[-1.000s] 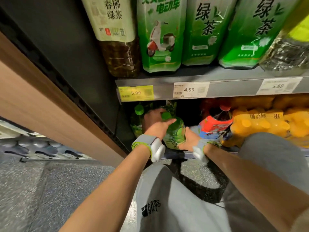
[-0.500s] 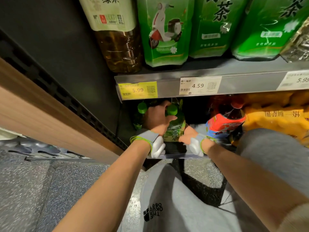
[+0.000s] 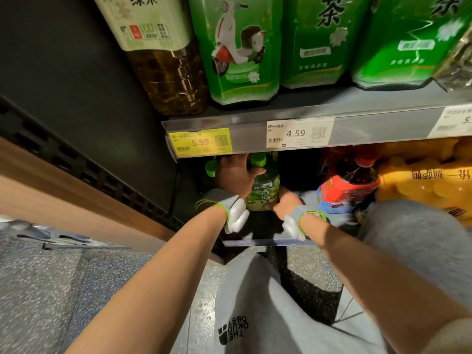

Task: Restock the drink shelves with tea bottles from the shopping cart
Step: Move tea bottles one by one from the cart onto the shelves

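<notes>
Grey speckled floor (image 3: 51, 290) is seen at the bottom left, with a wood panel (image 3: 63, 200) and a black slotted upright (image 3: 102, 180) running diagonally above it. Grey trousers (image 3: 268, 315) with a small printed logo are seen at the bottom, a bent knee (image 3: 413, 238) being raised at the right. A grey upper shelf (image 3: 357, 108) is loaded with large green tea bottles (image 3: 237, 47) and, at its left end, one amber bottle (image 3: 166, 72) with a pale label. On its front strip a yellow tag (image 3: 200, 143) marked 5.99 and a white tag (image 3: 298, 134) marked 4.59 are fixed. On the lower shelf (image 3: 263, 242), a red-labelled bottle (image 3: 350, 187) is stood at the right, just beside yellow packs (image 3: 421, 180). A small tea bottle (image 3: 263, 192) with a green cap is held upright at the left end of the lower shelf, under the yellow tag, near another green cap (image 3: 210, 168) further left. The left hand (image 3: 235, 177) is wrapped over the bottle's shoulder, the thumb being laid across its front and the fingers curled round behind it. The right hand (image 3: 286, 203) is pressed against the bottle's lower right side; how its fingers lie cannot be told, as they are hidden. A grey band with a white pod is worn on each wrist
</notes>
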